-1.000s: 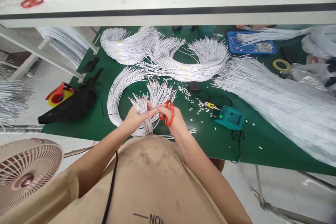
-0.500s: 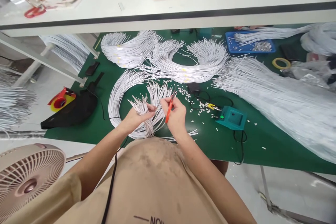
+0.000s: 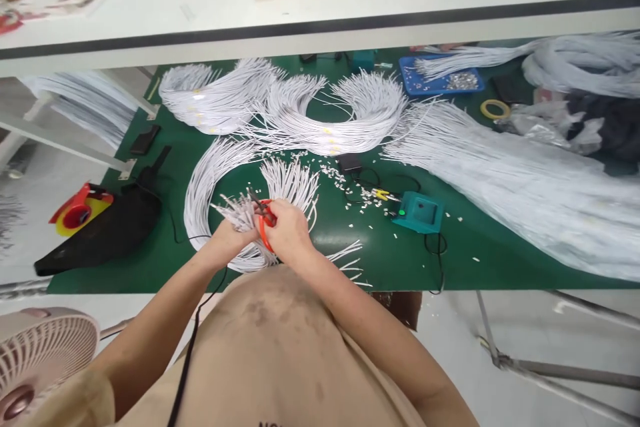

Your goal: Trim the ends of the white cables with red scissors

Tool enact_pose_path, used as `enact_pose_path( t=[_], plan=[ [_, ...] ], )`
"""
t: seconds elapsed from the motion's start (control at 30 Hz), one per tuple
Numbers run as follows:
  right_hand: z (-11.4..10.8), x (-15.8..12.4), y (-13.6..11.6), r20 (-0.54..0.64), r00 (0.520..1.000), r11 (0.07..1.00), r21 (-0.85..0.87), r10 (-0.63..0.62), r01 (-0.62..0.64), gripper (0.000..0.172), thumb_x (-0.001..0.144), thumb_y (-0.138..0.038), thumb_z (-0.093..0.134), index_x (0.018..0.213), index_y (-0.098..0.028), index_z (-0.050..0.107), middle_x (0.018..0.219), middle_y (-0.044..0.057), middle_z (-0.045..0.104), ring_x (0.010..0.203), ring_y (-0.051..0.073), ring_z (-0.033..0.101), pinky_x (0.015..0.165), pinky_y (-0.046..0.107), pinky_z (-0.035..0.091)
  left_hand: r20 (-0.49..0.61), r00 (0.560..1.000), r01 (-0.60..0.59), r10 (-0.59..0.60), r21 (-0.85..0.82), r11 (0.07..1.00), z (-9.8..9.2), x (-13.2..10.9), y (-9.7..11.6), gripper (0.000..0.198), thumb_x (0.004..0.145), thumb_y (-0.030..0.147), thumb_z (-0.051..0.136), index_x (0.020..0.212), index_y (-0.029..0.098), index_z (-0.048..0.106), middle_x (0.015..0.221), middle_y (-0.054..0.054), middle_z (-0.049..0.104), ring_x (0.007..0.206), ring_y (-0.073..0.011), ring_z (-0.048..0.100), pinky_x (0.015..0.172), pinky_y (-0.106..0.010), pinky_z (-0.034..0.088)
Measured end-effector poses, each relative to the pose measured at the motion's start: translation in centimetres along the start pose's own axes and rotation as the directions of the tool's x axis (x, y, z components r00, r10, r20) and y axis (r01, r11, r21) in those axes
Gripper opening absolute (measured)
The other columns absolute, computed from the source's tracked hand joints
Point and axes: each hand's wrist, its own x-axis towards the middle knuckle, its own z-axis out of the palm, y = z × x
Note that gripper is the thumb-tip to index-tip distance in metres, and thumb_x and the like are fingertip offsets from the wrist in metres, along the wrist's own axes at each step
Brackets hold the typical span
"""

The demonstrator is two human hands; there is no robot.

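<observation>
My left hand (image 3: 229,240) is closed around a bundle of white wires (image 3: 239,208), whose ends stick up above the fingers. Orange-handled pliers (image 3: 265,230) are gripped in my right hand (image 3: 290,230). Their handles are spread, and the dark jaws reach in among the wire ends beside my left hand; whether they touch a wire I cannot tell. Behind both hands, a coil of white wires (image 3: 197,190) curves over the green table (image 3: 325,213), with more loose wire ends (image 3: 290,180) fanned out just beyond my right hand.
Wire coils (image 3: 330,130) lie farther back under the white shelf (image 3: 320,20). Small white pieces (image 3: 335,177) are scattered near a teal device (image 3: 420,211). A large wrapped wire bundle (image 3: 525,180) covers the right side. A tape dispenser (image 3: 80,210), black pouch (image 3: 110,227) and fan (image 3: 45,360) are left.
My right hand has moved left to the wire ends, and the pliers' handles have spread apart. My left hand still holds the bundle. The view has shifted to the right.
</observation>
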Motion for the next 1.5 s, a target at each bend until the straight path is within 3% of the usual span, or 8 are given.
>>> enact_pose_path(
  t=[0.13,0.37,0.53,0.63,0.87,1.07,1.2,1.5],
  plan=[
    [0.5,-0.2,0.6,0.089,0.994,0.987,0.144,0.060,-0.072,0.017,0.072,-0.036,0.058,0.076,-0.020,0.061,0.078,-0.001,0.061,0.069,0.012,0.053,0.059,0.022,0.036,0.010,0.999,0.038,-0.038,-0.016,0.999,-0.6,-0.3,-0.1,0.059,0.054,0.027,0.075,0.109,0.020,0.056,0.101,-0.008,0.064,0.102,-0.0289,0.055,0.090,-0.041,0.042],
    [0.3,0.0,1.6,0.166,0.985,0.990,0.127,0.036,-0.057,0.013,0.069,-0.032,0.058,0.070,-0.020,0.061,0.077,-0.001,0.063,0.066,0.013,0.054,0.055,0.022,0.035,0.059,0.991,0.120,-0.117,-0.046,0.992,-0.7,-0.3,-0.2,0.046,0.056,0.026,0.074,0.101,0.024,0.060,0.103,-0.006,0.063,0.104,-0.0270,0.055,0.089,-0.038,0.043],
    [-0.4,-0.1,1.4,0.157,0.979,0.989,0.093,-0.128,0.114,0.006,0.067,-0.023,0.056,0.063,-0.019,0.055,0.095,-0.002,0.064,0.067,0.011,0.053,0.057,0.022,0.036,0.046,0.992,0.119,-0.117,-0.038,0.992,-0.4,-0.5,0.3,0.043,0.053,0.025,0.075,0.094,0.019,0.062,0.087,-0.006,0.066,0.104,-0.0279,0.055,0.090,-0.041,0.042],
    [-0.7,-0.4,1.5,0.078,0.978,0.982,0.010,-0.191,0.191,0.005,0.068,-0.023,0.055,0.065,-0.019,0.055,0.085,0.000,0.062,0.067,0.012,0.051,0.060,0.023,0.036,-0.008,0.995,0.094,-0.095,-0.044,0.995,-0.3,-0.8,0.4,0.040,0.055,0.026,0.075,0.092,0.019,0.063,0.084,-0.006,0.067,0.101,-0.0281,0.056,0.089,-0.042,0.042],
    [-0.3,-0.5,2.8,-0.147,0.988,0.998,-0.043,0.046,-0.053,0.010,0.071,-0.028,0.052,0.071,-0.019,0.057,0.075,0.000,0.057,0.067,0.013,0.049,0.060,0.023,0.034,-0.172,0.984,0.006,-0.039,-0.186,0.982,0.3,-0.8,0.1,0.023,0.059,0.026,0.071,0.075,0.019,0.056,0.084,-0.003,0.064,0.084,-0.0220,0.060,0.078,-0.036,0.045],
    [0.5,-0.8,3.2,-0.089,0.985,0.946,0.304,0.149,-0.115,0.018,0.070,-0.034,0.053,0.074,-0.018,0.060,0.069,-0.001,0.058,0.062,0.012,0.051,0.060,0.023,0.038,-0.190,0.982,-0.061,0.001,-0.306,0.950,1.2,-0.1,0.8,0.027,0.061,0.026,0.070,0.065,0.017,0.045,0.098,-0.005,0.060,0.079,-0.0149,0.057,0.073,-0.029,0.044],
    [0.9,-1.3,2.8,-0.023,0.987,0.900,0.414,0.160,-0.137,0.018,0.067,-0.034,0.057,0.073,-0.017,0.062,0.063,-0.002,0.057,0.059,0.011,0.049,0.057,0.022,0.038,-0.190,0.981,-0.091,0.024,-0.350,0.932,1.5,0.5,1.1,0.027,0.062,0.026,0.070,0.064,0.017,0.045,0.080,-0.001,0.060,0.076,-0.0140,0.058,0.077,-0.031,0.042],
    [-2.4,1.5,1.0,0.055,0.959,0.659,0.716,0.276,-0.231,0.024,0.066,-0.038,0.059,0.056,-0.016,0.057,0.059,0.000,0.054,0.053,0.009,0.045,0.053,0.022,0.037,-0.142,0.989,-0.089,0.051,-0.282,0.955,1.1,-0.1,1.1,0.029,0.064,0.029,0.069,0.067,0.018,0.043,0.067,0.002,0.056,0.069,-0.0143,0.057,0.072,-0.031,0.042]
  ],
)
